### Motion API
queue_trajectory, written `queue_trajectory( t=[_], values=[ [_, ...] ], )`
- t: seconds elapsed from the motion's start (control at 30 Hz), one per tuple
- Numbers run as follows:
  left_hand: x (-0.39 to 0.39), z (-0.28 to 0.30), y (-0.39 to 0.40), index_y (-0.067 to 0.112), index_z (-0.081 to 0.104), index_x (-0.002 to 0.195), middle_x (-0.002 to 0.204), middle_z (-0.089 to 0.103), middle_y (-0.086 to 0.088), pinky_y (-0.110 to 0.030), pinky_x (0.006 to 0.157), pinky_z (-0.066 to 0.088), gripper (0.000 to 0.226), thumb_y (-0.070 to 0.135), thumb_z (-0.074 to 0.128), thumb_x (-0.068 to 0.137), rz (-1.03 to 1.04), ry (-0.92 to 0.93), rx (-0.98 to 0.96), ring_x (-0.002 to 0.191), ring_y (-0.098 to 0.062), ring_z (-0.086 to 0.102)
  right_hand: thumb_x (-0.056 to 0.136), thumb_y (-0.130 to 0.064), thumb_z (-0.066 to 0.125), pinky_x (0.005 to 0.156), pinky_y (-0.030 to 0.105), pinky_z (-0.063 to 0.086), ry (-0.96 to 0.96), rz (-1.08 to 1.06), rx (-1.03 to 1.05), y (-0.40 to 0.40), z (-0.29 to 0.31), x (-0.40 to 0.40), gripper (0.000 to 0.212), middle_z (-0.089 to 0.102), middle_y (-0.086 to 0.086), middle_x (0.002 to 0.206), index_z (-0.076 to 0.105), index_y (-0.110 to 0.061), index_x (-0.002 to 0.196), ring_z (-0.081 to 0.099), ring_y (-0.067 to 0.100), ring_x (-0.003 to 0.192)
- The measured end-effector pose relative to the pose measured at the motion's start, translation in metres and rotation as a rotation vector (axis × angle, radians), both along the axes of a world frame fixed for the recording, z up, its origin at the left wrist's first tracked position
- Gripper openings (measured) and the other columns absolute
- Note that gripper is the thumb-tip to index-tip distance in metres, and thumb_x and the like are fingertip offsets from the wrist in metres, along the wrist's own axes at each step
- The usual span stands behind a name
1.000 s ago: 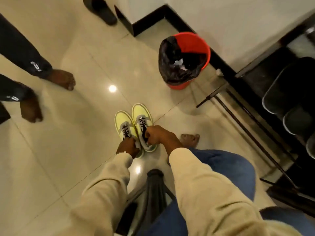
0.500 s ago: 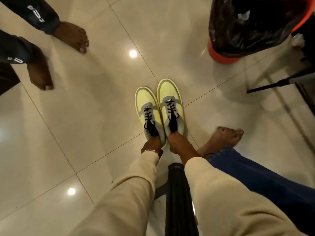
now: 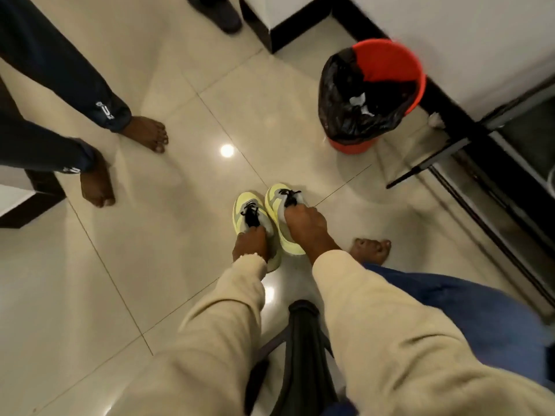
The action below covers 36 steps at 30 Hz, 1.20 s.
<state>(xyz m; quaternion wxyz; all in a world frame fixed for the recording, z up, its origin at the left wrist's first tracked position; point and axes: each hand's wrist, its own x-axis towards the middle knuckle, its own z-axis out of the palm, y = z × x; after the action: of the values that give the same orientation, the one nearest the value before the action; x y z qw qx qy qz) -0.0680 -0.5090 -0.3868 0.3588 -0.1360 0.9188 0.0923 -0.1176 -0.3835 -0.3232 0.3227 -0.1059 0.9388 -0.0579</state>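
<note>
Lime-yellow pair, side by side on the floor (image 3: 180, 235), well short of its far edge where the red bin (image 3: 387, 64) stands! Left grip (image 3: 250, 243) clamps the left sneaker (image 3: 247, 207) at the heel, and right grip (image 3: 304, 225) wraps the right sneaker (image 3: 277, 199), tilting it. Looks like the pick-up step. Next up, I'd say: raise both together, clear of the bare foot (image 3: 372, 250).

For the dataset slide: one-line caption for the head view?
Left hand grips the left yellow-green sneaker, right hand the right sneaker, over a tiled floor near a red bin.
</note>
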Motion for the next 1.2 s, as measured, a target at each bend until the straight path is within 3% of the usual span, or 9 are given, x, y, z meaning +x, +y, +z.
queue_trajectory(
  t=[0.2, 0.3, 0.4, 0.53, 0.73, 0.97, 1.2],
  values=[
    [-0.007, 0.096, 0.017, 0.013, 0.059, 0.117, 0.113, 0.065, -0.013, -0.039, 0.084, 0.052, 0.035, 0.022, 0.063, 0.083, -0.141, 0.193, -0.007, 0.102, -0.036, 0.062, 0.094, -0.016, 0.048, 0.098, 0.04, 0.042, 0.112, -0.116, -0.092, 0.038, 0.103, 0.006, 0.051, 0.041, 0.016, 0.139, 0.032, -0.01, 0.143, 0.048, 0.034, 0.123],
    [-0.009, 0.151, 0.034, 0.012, 0.055, 0.121, 0.117, 0.061, -0.013, -0.041, 0.083, 0.051, 0.039, 0.023, 0.064, 0.084, -0.232, 0.356, -0.029, 0.105, -0.038, 0.058, 0.087, -0.01, 0.057, 0.087, 0.04, 0.047, 0.269, -0.15, -0.134, 0.067, 0.151, 0.021, 0.036, 0.052, 0.014, 0.128, 0.051, -0.007, 0.123, 0.056, 0.035, 0.11],
    [-0.01, 0.209, 0.062, 0.014, 0.045, 0.134, 0.124, 0.055, -0.012, -0.042, 0.079, 0.048, 0.052, 0.024, 0.064, 0.086, -0.315, 0.532, -0.05, 0.108, -0.038, 0.051, 0.084, -0.006, 0.058, 0.079, 0.04, 0.048, 0.413, -0.233, -0.169, 0.105, 0.202, 0.045, 0.027, 0.057, 0.015, 0.117, 0.053, -0.006, 0.109, 0.058, 0.037, 0.104],
    [-0.016, 0.28, 0.111, 0.011, 0.051, 0.128, 0.122, 0.054, -0.013, -0.045, 0.078, 0.047, 0.049, 0.024, 0.068, 0.084, -0.402, 0.777, 0.023, 0.102, -0.039, 0.048, 0.083, -0.004, 0.055, 0.079, 0.039, 0.047, 0.657, -0.323, -0.186, 0.157, 0.266, 0.08, 0.029, 0.057, 0.013, 0.116, 0.053, -0.006, 0.112, 0.057, 0.035, 0.104],
    [-0.021, 0.371, 0.2, 0.005, 0.055, 0.112, 0.116, 0.057, -0.017, -0.046, 0.08, 0.042, 0.039, 0.022, 0.071, 0.08, -0.537, 1.005, 0.199, 0.098, -0.041, 0.05, 0.081, -0.019, 0.068, 0.083, 0.037, 0.047, 0.892, -0.569, -0.229, 0.233, 0.331, 0.117, 0.044, 0.056, 0.009, 0.12, 0.051, -0.01, 0.121, 0.054, 0.03, 0.107],
    [-0.013, 0.438, 0.275, 0.007, 0.056, 0.111, 0.114, 0.059, -0.015, -0.039, 0.074, 0.038, 0.039, 0.02, 0.072, 0.079, -0.667, 1.124, 0.275, 0.095, -0.038, 0.051, 0.079, -0.016, 0.07, 0.08, 0.037, 0.047, 1.109, -0.613, -0.093, 0.287, 0.38, 0.145, 0.044, 0.059, 0.007, 0.118, 0.054, -0.011, 0.119, 0.057, 0.029, 0.102],
    [-0.009, 0.449, 0.346, 0.011, 0.056, 0.113, 0.111, 0.059, -0.011, -0.04, 0.071, 0.043, 0.041, 0.018, 0.074, 0.077, -0.826, 1.127, 0.424, 0.095, -0.034, 0.05, 0.081, -0.016, 0.068, 0.082, 0.037, 0.047, 1.116, -0.775, 0.03, 0.345, 0.388, 0.179, 0.045, 0.057, 0.007, 0.12, 0.052, -0.012, 0.123, 0.056, 0.028, 0.103]
  ],
)
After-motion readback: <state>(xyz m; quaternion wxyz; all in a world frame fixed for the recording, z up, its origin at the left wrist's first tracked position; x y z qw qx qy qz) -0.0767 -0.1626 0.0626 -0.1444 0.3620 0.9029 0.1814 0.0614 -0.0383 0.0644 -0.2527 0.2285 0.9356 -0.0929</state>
